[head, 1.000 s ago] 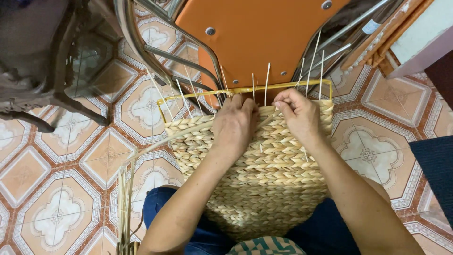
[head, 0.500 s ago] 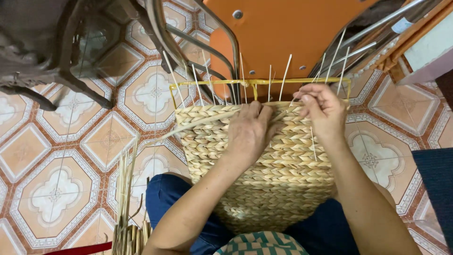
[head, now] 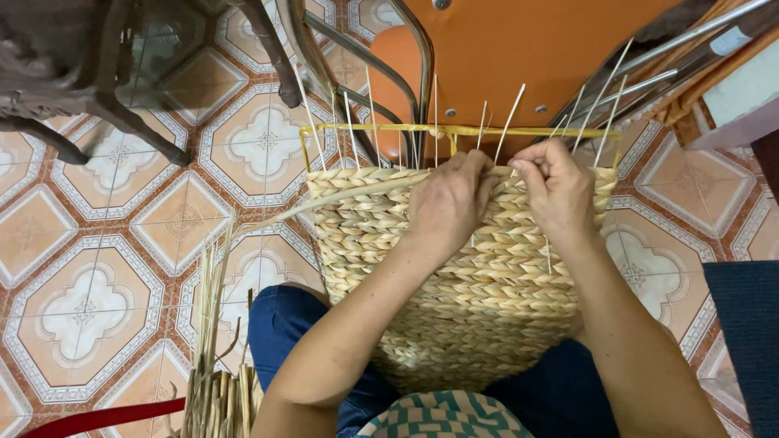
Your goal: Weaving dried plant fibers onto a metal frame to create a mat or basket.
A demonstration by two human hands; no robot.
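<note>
A half-woven straw basket (head: 487, 300) rests on my lap, its woven wall facing up. A yellow wire frame (head: 373, 129) runs across its top edge, with several thin upright stakes (head: 350, 122) standing out of the weave. My left hand (head: 449, 203) presses on the upper rim and pinches a flat straw strand (head: 324, 204) that trails off to the left. My right hand (head: 554, 188) is beside it at the rim, fingers closed around a strand among the stakes.
An orange chair seat (head: 519, 57) with metal legs stands just beyond the basket. A dark wooden furniture leg (head: 105, 105) is at the upper left. A bundle of loose straw (head: 215, 373) lies on the patterned tile floor (head: 89, 268) at my left knee.
The basket and both hands sit lower in view as my head has tilted; my hands have shifted a little to the right along the rim, still working the strand.
</note>
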